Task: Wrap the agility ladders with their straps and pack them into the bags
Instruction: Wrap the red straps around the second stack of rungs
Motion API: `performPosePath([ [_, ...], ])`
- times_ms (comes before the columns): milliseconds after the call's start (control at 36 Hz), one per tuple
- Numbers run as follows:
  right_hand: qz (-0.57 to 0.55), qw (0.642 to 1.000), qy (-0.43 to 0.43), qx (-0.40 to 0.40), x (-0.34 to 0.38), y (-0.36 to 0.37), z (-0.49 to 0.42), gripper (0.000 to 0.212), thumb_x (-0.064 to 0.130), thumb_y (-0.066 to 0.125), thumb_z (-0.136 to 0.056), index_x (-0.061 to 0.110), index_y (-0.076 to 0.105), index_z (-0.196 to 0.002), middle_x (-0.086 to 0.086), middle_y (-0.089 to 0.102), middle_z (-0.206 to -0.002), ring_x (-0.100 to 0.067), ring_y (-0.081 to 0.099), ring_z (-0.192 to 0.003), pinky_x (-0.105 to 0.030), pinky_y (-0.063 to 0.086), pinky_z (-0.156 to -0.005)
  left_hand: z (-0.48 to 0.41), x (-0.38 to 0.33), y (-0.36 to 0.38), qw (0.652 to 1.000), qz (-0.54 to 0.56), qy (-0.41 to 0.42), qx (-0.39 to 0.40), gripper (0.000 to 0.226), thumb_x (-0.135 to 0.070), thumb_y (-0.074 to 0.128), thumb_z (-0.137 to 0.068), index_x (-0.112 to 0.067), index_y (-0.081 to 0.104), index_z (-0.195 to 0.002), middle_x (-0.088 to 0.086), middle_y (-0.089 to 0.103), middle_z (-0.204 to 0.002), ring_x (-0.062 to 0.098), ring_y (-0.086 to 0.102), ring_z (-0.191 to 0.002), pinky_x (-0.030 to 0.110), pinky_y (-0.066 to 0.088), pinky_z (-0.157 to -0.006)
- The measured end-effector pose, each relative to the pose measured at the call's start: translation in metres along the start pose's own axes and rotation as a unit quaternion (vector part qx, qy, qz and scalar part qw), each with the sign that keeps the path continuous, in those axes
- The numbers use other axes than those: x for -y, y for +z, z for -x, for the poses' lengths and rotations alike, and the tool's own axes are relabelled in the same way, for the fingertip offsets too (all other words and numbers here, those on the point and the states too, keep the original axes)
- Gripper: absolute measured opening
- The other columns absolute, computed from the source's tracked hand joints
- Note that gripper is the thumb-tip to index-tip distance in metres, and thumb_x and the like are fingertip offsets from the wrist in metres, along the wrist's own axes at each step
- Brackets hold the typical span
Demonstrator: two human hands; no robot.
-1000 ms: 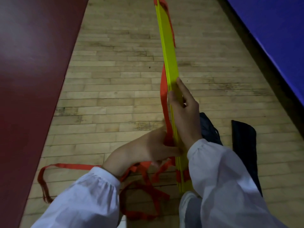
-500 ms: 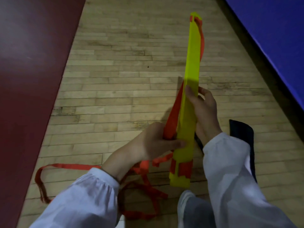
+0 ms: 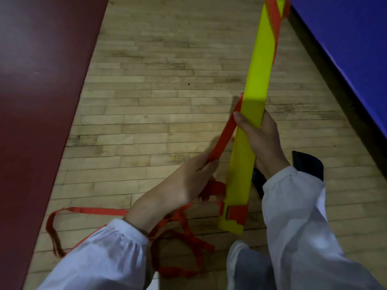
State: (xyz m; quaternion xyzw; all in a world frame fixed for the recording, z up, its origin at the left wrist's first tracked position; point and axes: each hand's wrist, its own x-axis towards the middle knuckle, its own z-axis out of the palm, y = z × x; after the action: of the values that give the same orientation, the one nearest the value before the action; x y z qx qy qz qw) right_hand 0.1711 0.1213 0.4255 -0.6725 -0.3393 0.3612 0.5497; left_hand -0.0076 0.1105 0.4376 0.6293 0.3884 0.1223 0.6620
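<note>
A stack of yellow agility-ladder rungs [image 3: 259, 76] slants from the lower middle up to the top right. My right hand [image 3: 259, 139] grips the stack around its middle. An orange strap [image 3: 225, 135] runs taut from the stack's left edge down into my left hand [image 3: 188, 181], which is closed on it. More orange strap [image 3: 180, 237] lies in loose loops on the floor below my left arm and trails off to the left. Strap also runs along the stack's top end.
A dark bag [image 3: 307, 166] lies flat on the wooden floor [image 3: 157, 101] behind my right sleeve. A dark red mat [image 3: 37, 101] covers the left side and a blue mat [image 3: 351, 49] the upper right. A shoe [image 3: 236, 256] shows at the bottom.
The yellow stack has turned from edge-on to showing its flat face and leans to the upper right. My left hand has pulled the orange strap down and left, away from the stack.
</note>
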Motion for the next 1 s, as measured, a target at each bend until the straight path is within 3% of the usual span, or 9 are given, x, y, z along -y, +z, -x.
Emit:
performPosePath([
  [139,0.032,0.999,-0.028,0.013,-0.001,0.004,0.003,0.016,0.028,0.066,-0.091,0.021,0.061,-0.105,0.008,0.065,-0.087,-0.008,0.063,-0.079,-0.028,0.053,-0.071,-0.006,-0.001,-0.005,0.998,0.016,-0.049,0.039,0.036,-0.012,0.042,-0.101,-0.008,0.054,-0.067,-0.005,0.056,-0.054,0.003,0.048,-0.044,0.016,0.038,-0.048],
  [250,0.053,0.995,-0.074,-0.026,-0.004,0.009,0.005,0.018,0.027,0.059,-0.096,0.015,0.057,-0.109,0.009,0.06,-0.085,0.0,0.058,-0.073,-0.012,0.045,-0.062,-0.005,-0.003,-0.001,0.998,-0.028,-0.057,0.021,0.037,-0.019,0.042,-0.102,0.007,0.065,-0.09,0.011,0.065,-0.079,0.008,0.055,-0.058,0.016,0.042,-0.056],
  [333,0.084,0.991,-0.091,-0.054,-0.007,0.016,0.009,0.024,0.027,0.053,-0.099,0.009,0.054,-0.116,0.01,0.055,-0.083,0.003,0.054,-0.068,-0.007,0.041,-0.058,-0.004,0.001,0.008,0.989,-0.145,-0.035,-0.01,0.033,-0.026,0.038,-0.103,-0.003,0.062,-0.102,0.014,0.07,-0.095,0.026,0.065,-0.087,0.036,0.051,-0.082],
  [472,0.102,0.988,-0.072,-0.087,-0.006,0.03,0.016,0.028,0.029,0.044,-0.103,0.01,0.045,-0.123,0.007,0.063,-0.089,-0.014,0.069,-0.061,-0.03,0.057,-0.058,-0.002,0.006,0.032,0.901,-0.425,-0.013,-0.081,0.023,-0.018,0.032,-0.104,-0.011,0.054,-0.106,0.009,0.062,-0.108,0.029,0.06,-0.097,0.035,0.043,-0.075],
  [639,0.108,0.98,-0.1,-0.137,-0.003,0.035,0.021,0.036,0.029,0.029,-0.106,0.018,0.033,-0.14,0.003,0.057,-0.08,-0.016,0.057,-0.06,-0.034,0.049,-0.053,0.003,0.002,0.045,0.881,-0.46,-0.005,-0.109,0.031,-0.035,0.026,-0.104,-0.016,0.042,-0.084,0.004,0.056,-0.09,0.027,0.059,-0.089,0.03,0.033,-0.066],
  [750,0.089,0.984,-0.101,-0.116,-0.005,0.036,0.021,0.056,0.05,0.022,-0.099,0.029,0.012,-0.15,-0.017,0.057,-0.131,-0.026,0.066,-0.09,-0.025,0.047,-0.059,0.007,-0.001,0.048,0.902,-0.414,0.001,-0.122,0.047,-0.048,0.028,-0.101,-0.017,0.032,-0.065,-0.001,0.044,-0.066,0.022,0.047,-0.063,0.03,0.031,-0.059],
  [861,0.107,0.989,-0.057,-0.083,-0.008,0.038,0.02,0.075,0.065,0.018,-0.09,0.03,-0.003,-0.153,-0.007,0.044,-0.148,-0.023,0.06,-0.115,-0.027,0.054,-0.074,0.004,0.001,0.046,0.89,-0.448,0.032,-0.08,0.024,-0.033,0.037,-0.101,-0.015,0.05,-0.093,0.006,0.063,-0.097,0.023,0.056,-0.082,0.03,0.039,-0.068],
  [944,0.085,0.995,-0.021,-0.052,-0.003,0.031,0.018,0.07,0.066,0.022,-0.094,0.027,0.014,-0.152,0.005,0.051,-0.133,-0.016,0.056,-0.112,-0.037,0.05,-0.092,0.002,0.004,0.043,0.908,-0.413,0.029,-0.068,0.024,-0.026,0.039,-0.101,-0.011,0.057,-0.103,0.008,0.066,-0.099,0.027,0.061,-0.087,0.033,0.047,-0.073],
  [1000,0.064,0.997,0.008,-0.039,0.003,0.024,0.014,0.052,0.057,0.031,-0.099,0.022,0.046,-0.135,0.008,0.06,-0.108,-0.007,0.058,-0.094,-0.029,0.046,-0.083,-0.001,0.006,0.036,0.938,-0.341,0.014,-0.054,0.024,-0.028,0.044,-0.1,-0.011,0.06,-0.102,0.009,0.068,-0.099,0.028,0.063,-0.09,0.035,0.049,-0.077],
])
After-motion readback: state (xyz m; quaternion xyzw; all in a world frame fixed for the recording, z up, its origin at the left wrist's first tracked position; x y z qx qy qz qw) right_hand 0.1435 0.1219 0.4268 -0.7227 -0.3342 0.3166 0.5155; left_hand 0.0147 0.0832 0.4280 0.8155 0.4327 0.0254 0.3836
